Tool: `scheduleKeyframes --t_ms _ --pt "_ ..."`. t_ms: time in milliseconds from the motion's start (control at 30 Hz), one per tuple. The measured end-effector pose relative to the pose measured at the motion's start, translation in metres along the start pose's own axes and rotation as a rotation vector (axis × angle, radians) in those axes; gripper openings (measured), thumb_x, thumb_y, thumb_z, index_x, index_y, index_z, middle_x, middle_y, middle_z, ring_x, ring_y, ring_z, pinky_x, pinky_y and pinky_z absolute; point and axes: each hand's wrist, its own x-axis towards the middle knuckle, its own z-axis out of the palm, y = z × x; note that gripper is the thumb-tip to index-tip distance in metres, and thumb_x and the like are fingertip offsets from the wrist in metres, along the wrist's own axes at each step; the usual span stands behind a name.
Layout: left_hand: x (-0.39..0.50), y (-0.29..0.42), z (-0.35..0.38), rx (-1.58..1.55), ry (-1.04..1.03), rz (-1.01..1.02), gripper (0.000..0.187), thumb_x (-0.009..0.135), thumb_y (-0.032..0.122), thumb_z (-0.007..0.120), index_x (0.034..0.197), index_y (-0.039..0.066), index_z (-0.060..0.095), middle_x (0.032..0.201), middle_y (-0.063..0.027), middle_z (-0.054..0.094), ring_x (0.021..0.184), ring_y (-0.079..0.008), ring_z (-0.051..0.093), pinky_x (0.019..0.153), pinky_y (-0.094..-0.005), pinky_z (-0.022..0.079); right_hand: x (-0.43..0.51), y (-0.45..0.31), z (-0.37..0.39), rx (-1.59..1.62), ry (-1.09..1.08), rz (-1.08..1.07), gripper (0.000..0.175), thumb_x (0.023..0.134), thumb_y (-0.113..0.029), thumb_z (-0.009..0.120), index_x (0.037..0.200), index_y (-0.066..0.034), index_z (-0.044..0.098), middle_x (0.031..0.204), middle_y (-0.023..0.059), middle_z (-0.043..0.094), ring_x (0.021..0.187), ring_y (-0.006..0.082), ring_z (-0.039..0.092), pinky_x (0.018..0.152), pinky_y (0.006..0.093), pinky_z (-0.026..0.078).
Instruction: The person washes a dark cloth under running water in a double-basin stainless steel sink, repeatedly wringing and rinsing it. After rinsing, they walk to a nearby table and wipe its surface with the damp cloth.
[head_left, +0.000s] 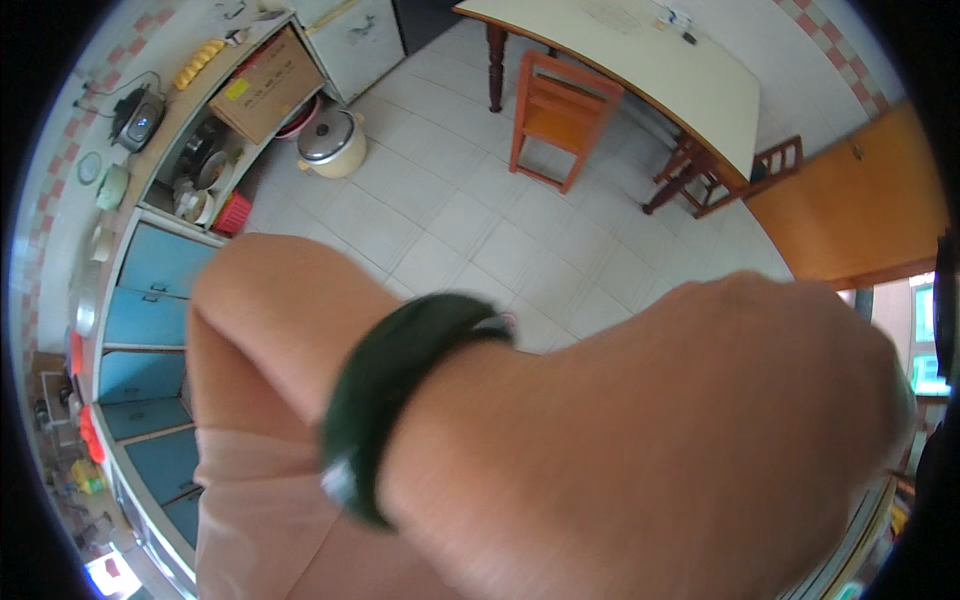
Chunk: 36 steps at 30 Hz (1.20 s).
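My left hand (750, 405) fills the right and lower part of the view, very near the camera and slightly blurred. The back of the hand and the bent knuckles face me. Its fingers curl away at the right, so whatever may be in them is hidden. A dark green bangle (367, 405) circles the left wrist. From there the forearm (292, 300) runs back to the bent elbow at the left, above a pale pink garment (262, 495). My right hand is out of view. Beyond the arm spreads a pale tiled floor (465, 225).
An orange wooden chair (559, 124) stands by a cream-topped table (652, 52). A lidded pot (332, 142) rests on the floor near a cardboard box (266, 86) on a shelf. Blue cabinets (150, 315) line the left under a counter. At right is a wooden door (855, 202).
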Motion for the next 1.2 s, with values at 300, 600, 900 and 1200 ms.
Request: scheduleKeyframes --t_ms 300,600,900,1200 --pt "0.068 -0.235 -0.12 -0.559 0.517 -0.584 0.024 0.095 0.025 0.044 0.101 0.007 0.059 0.093 -0.0054 0.062 0.088 -0.0148 0.057 0.077 -0.0288 0.047 0.083 -0.079 0.094 -0.258 0.25 -0.488 0.059 0.086 -0.024 0.061 0.138 -0.0058 0.039 0.138 0.0188 0.041 0.124 0.0317 0.042 0.102 0.0436 0.036" --pt "0.08 -0.267 -0.148 -0.416 0.346 -0.447 0.034 0.095 0.025 0.047 0.117 -0.001 0.053 0.103 -0.0111 0.064 0.091 -0.0172 0.059 0.081 -0.0339 0.047 0.192 -0.092 0.188 -0.054 0.026 -0.415 0.056 0.085 -0.024 0.062 0.131 0.0001 0.043 0.126 0.0175 0.05 0.113 0.0271 0.051 0.096 0.0374 0.041" --pt "0.11 -0.229 -0.223 -0.18 0.29 -0.208 0.03 0.093 0.022 0.054 0.081 -0.002 0.066 0.068 -0.0097 0.066 0.064 -0.0103 0.062 0.057 -0.0222 0.049 0.258 -0.046 0.26 1.453 -1.062 0.17 0.043 0.091 -0.039 0.053 0.118 -0.0053 0.051 0.083 0.0031 0.057 0.074 0.0155 0.057 0.073 0.0287 0.05" --pt "0.103 -0.259 -0.251 0.428 0.994 0.105 0.047 0.094 0.023 0.052 0.133 0.002 0.037 0.134 -0.017 0.038 0.112 -0.0192 0.045 0.089 -0.0294 0.044 0.303 -0.099 0.28 0.675 -0.495 0.517 0.057 0.089 -0.049 0.048 0.127 -0.0059 0.047 0.12 0.01 0.054 0.107 0.024 0.053 0.094 0.0365 0.041"
